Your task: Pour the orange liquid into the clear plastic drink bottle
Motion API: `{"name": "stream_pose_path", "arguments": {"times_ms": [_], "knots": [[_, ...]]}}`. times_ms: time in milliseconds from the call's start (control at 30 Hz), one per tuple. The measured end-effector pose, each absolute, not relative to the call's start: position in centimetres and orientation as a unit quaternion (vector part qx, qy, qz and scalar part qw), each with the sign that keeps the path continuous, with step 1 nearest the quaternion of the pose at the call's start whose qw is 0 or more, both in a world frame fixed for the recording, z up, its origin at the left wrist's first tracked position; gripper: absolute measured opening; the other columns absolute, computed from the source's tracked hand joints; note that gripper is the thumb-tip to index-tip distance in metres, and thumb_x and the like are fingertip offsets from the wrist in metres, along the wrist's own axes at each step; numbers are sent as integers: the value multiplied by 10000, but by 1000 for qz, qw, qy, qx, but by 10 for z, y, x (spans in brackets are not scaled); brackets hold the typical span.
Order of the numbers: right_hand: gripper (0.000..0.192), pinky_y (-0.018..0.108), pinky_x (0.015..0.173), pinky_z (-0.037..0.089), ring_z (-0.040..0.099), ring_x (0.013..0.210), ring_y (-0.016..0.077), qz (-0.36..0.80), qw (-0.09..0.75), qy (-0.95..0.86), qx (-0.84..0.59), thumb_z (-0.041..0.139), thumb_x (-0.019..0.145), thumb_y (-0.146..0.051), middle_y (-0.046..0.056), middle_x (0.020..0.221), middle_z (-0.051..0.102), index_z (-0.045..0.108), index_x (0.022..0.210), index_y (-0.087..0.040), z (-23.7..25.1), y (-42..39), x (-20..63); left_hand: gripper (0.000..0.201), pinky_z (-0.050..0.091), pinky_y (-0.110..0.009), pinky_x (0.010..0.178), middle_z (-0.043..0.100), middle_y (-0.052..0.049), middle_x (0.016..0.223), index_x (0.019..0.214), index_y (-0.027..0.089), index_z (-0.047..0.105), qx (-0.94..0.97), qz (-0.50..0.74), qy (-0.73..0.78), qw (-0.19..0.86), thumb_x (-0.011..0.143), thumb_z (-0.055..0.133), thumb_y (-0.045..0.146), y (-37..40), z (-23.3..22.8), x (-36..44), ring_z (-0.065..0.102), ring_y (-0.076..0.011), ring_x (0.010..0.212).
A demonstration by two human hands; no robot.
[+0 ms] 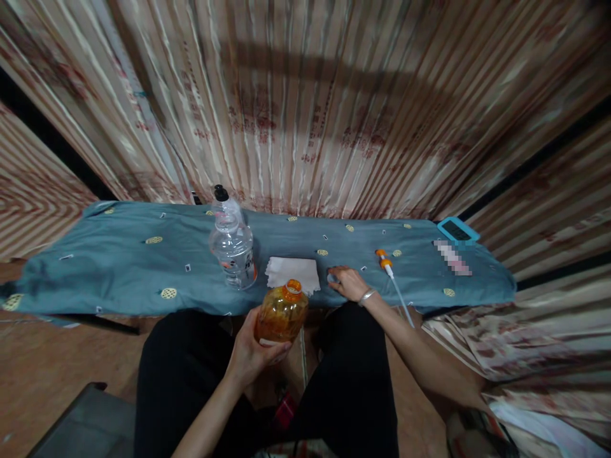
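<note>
Holding amber bottle (281, 315) in curled left hand (248, 350), at six o'clock from white cloth (289, 267).
Touching with right hand (351, 284), at two o'clock from amber bottle, small pale piece (331, 278); cannot tell whether pinching it. Showing also on worktop (119, 261): clear bottle (238, 251) between ten and eleven o'clock, orange-and-white pump (386, 263) farther at two.

Nothing legible, curtain lettering (316, 121) blurred
</note>
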State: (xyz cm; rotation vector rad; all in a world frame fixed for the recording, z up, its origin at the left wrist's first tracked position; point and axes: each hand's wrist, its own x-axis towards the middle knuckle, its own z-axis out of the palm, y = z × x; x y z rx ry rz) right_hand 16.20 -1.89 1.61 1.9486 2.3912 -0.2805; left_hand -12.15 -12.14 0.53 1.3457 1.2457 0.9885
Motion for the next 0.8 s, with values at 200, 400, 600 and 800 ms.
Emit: {"name": "stream_pose_path", "arguments": {"times_ms": [200,400,600,800], "knots": [[265,413,842,533,638,1009,211,-90,5,709,699,583,924,-285,69,1221,610,583,1177,-205,23,-15,212,699,509,-376,929,661,-78,1112,1176,175,497,547,433,504,510,562,808,298,-105,16,-114,643,-240,1029],[298,449,879,513,617,1058,231,-119,-111,702,694,587,921,-283,77,1265,584,566,1206,-200,32,-25,200,701,484,-383,956,646,-69,1117,1143,176,516,576,473,485,457,531,830,311,-59,21,-94,628,-239,1037],[376,469,888,512,614,1085,248,-241,-278,757,540,602,912,-293,84,1285,576,524,1266,-195,52,-30,139,698,508,-366,918,673,-36,1067,1135,195,511,562,523,432,474,520,833,269,-3,24,-75,647,-217,998],[356,480,892,503,607,1087,252,-306,-363,748,463,602,910,-298,83,1281,573,541,1242,-188,38,-9,99,680,520,-340,881,682,-49,1051,1090,176,529,561,518,423,488,496,846,265,24,13,-69,655,-217,977]]}}
